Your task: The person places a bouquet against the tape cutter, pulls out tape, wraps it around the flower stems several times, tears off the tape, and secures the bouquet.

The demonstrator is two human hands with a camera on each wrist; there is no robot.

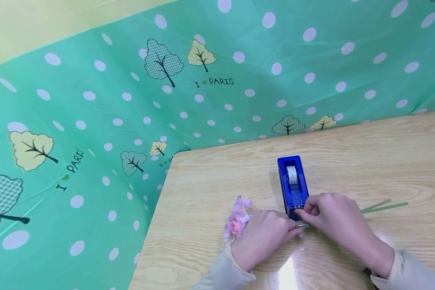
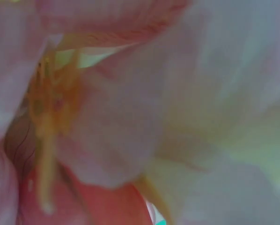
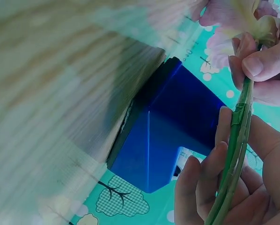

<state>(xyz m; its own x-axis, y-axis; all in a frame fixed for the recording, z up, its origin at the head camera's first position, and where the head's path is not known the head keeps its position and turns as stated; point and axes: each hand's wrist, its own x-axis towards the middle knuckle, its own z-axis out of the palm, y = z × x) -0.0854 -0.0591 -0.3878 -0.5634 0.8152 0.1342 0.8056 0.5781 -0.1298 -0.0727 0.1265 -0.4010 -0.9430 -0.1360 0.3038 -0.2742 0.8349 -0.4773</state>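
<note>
- The flowers (image 1: pixel 237 221) are low over the table (image 1: pixel 199 181), just left of the left hand (image 1: pixel 264 237), with their stems (image 1: pixel 386 208) running rightward across the near end of the dispenser (image 1: pixel 293 193), an arrangement that seems to put the tape (image 1: pixel 292 177) within easy reach.
- The left hand pinches the stems right under the blooms, probably because firm stalk gives a better grip than soft petals (these fill the left wrist view, orange stamens among them).
- The right hand (image 1: pixel 342 217) has its fingers curled about the stems, whose loose ends stick out past it. Its thumb and forefinger come close together at the dispenser's near end; whether they pinch a strip of tape too, I cannot tell.
- A green band (image 3: pixel 238 115) goes around the stems between the two grips; holding on either side of it likely steadies such slim, bendy stalks.
- The dispenser stands on the table, its narrow near end toward the person, presumably so tape pulls toward the body.
- Beyond the table hangs a patterned cloth (image 1: pixel 217 108), perhaps there as a screen.
</note>
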